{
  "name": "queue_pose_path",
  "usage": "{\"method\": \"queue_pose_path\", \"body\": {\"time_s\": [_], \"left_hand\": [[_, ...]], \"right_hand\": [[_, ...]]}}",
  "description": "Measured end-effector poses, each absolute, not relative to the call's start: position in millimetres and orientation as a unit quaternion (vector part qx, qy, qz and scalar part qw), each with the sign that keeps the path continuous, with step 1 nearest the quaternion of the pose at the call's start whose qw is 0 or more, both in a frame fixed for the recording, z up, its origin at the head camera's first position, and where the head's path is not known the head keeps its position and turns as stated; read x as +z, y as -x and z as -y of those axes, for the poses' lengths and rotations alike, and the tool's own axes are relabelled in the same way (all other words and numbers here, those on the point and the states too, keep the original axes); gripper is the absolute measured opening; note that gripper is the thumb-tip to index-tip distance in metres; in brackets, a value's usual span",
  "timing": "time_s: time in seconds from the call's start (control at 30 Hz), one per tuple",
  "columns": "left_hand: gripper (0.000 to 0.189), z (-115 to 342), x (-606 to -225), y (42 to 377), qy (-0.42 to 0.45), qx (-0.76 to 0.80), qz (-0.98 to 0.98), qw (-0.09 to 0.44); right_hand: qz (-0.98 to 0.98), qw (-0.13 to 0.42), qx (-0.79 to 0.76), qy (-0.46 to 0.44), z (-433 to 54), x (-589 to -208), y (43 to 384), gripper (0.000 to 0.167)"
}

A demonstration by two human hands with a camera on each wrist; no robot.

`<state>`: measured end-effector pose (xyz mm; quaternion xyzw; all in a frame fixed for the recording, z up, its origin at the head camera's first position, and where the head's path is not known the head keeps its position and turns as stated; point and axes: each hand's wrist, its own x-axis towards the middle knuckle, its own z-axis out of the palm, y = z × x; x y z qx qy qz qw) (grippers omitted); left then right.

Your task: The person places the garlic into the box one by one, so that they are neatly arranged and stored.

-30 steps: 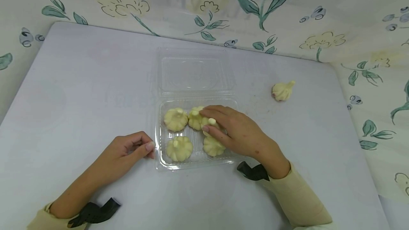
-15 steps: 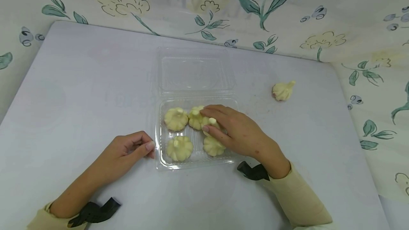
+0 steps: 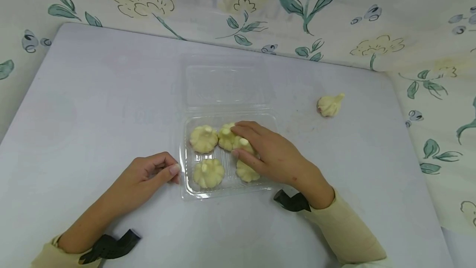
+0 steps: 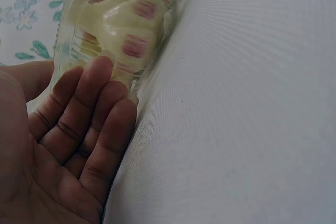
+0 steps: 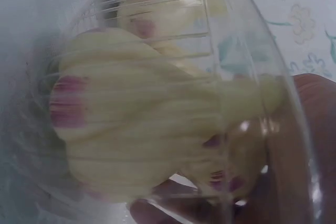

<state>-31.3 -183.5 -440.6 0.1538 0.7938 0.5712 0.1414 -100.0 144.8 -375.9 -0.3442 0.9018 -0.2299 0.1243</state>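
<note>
- The table [image 3: 93, 94] is the largest thing; it is pale and lies on a flowered cloth [image 3: 334, 11].
- The box [image 3: 184, 189] is a clear plastic clamshell in the middle of the table. Its lid [image 3: 224, 84] lies open and flat on the far side, so the long axis of the whole opened box runs away from the person.
- The right hand [image 3: 273, 156] is inside the box, fingers curled over one garlic [image 3: 243, 144] at the right side of the far row. It holds this bulb, and the stem points up between the fingers.
- The left hand [image 3: 148, 175] rests on the table, its fingertips touching the left wall of the box. The fingers are loosely bent and hold nothing; in the left wrist view the hand [image 4: 63, 145] shows a relaxed palm against the plastic.
- Four more bulbs sit in the box: two in the far row [image 3: 203, 139] and two in the near row [image 3: 209, 173]. They sit with stems up, as far as I can see.
- One loose bulb [image 3: 329, 104] lies on the table, well apart to the right of the box. It lies on its side, its stem pointing to the far right.
- My judgement: the filling is almost done. The fifth bulb is being set in place, the loose bulb is left, and the lid is not yet closed.
</note>
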Motion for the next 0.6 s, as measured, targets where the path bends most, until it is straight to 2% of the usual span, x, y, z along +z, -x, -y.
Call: {"method": "queue_pose_path", "body": {"time_s": [0.6], "left_hand": [[0.016, 183.8, -440.9, 30.5, -0.154, 0.573, -0.792, 0.141]], "right_hand": [[-0.905, 0.126, -0.223, 0.34, -145.3, -372.4, 99.2, 0.055]]}}
